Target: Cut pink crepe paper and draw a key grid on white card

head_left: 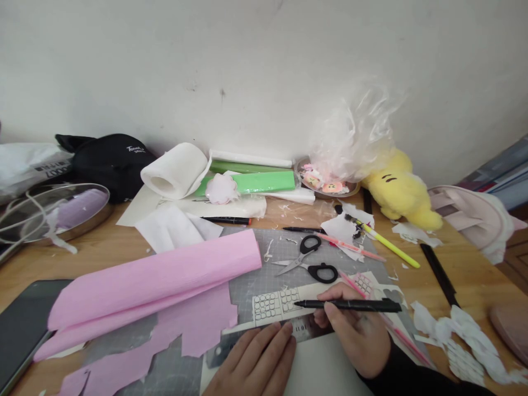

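My right hand grips a black pen, its tip over a drawn grid of small rounded shapes on a sheet of off-white paper. My left hand lies flat, fingers stretched out, across a metal ruler on that sheet. Part of the ruler is hidden under both hands. Black-handled scissors rest partly spread just beyond the paper, on a grey cutting mat. To the left lies a folded roll of pink crepe paper with a cut pink piece beneath it.
Behind are a white paper roll, a green packet and a bowl of pink items. A yellow plush toy, yellow pen and paper scraps are at right. A phone lies left.
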`<action>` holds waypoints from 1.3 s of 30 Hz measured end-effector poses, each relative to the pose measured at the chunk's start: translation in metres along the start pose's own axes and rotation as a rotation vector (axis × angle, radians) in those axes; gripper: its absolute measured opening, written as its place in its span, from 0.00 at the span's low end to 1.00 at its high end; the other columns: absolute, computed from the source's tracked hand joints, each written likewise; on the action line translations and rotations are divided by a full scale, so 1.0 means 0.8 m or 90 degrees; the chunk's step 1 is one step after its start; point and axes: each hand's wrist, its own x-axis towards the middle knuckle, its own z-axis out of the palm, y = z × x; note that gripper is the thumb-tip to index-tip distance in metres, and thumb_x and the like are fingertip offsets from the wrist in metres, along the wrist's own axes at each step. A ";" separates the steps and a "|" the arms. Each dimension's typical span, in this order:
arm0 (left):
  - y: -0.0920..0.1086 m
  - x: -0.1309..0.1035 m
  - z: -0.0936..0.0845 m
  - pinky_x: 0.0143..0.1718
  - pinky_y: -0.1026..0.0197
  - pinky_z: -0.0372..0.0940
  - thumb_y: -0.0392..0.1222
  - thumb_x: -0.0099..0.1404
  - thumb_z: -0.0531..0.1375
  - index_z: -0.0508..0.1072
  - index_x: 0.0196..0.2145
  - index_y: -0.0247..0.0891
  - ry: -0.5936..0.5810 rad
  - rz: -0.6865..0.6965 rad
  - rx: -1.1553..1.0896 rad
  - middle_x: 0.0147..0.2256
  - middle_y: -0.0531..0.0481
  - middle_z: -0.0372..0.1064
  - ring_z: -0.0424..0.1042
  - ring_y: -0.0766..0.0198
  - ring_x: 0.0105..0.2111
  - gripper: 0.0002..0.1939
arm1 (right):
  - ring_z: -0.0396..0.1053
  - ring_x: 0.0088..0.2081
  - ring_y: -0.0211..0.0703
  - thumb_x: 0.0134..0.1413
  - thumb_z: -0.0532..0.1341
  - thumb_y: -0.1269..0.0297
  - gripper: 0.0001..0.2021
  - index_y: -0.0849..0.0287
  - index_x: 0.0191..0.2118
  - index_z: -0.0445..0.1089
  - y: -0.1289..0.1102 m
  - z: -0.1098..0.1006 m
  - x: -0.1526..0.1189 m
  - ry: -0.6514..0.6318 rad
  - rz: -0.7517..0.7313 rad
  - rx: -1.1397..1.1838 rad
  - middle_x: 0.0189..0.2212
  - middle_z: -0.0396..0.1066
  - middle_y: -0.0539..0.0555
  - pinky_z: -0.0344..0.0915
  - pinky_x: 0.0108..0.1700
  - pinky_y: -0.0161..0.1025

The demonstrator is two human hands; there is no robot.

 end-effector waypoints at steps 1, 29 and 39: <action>0.000 0.000 0.000 0.46 0.62 0.60 0.48 0.64 0.49 0.66 0.49 0.39 0.001 0.000 -0.003 0.51 0.54 0.63 0.59 0.61 0.49 0.19 | 0.67 0.20 0.36 0.48 0.55 0.58 0.08 0.58 0.28 0.63 0.000 0.000 0.000 -0.006 0.000 0.001 0.17 0.67 0.48 0.64 0.24 0.32; 0.000 0.000 0.000 0.46 0.62 0.60 0.50 0.64 0.49 0.65 0.49 0.39 -0.006 0.005 -0.008 0.51 0.53 0.63 0.60 0.60 0.49 0.20 | 0.66 0.19 0.38 0.46 0.56 0.60 0.07 0.57 0.25 0.63 -0.004 -0.004 0.001 0.017 0.005 -0.031 0.15 0.65 0.48 0.63 0.22 0.34; 0.000 -0.001 0.001 0.46 0.62 0.61 0.46 0.65 0.48 0.65 0.50 0.38 -0.004 0.008 0.001 0.51 0.53 0.63 0.59 0.60 0.50 0.19 | 0.66 0.19 0.36 0.46 0.56 0.60 0.07 0.58 0.27 0.64 -0.006 -0.003 0.003 0.051 -0.021 -0.020 0.15 0.66 0.48 0.64 0.23 0.31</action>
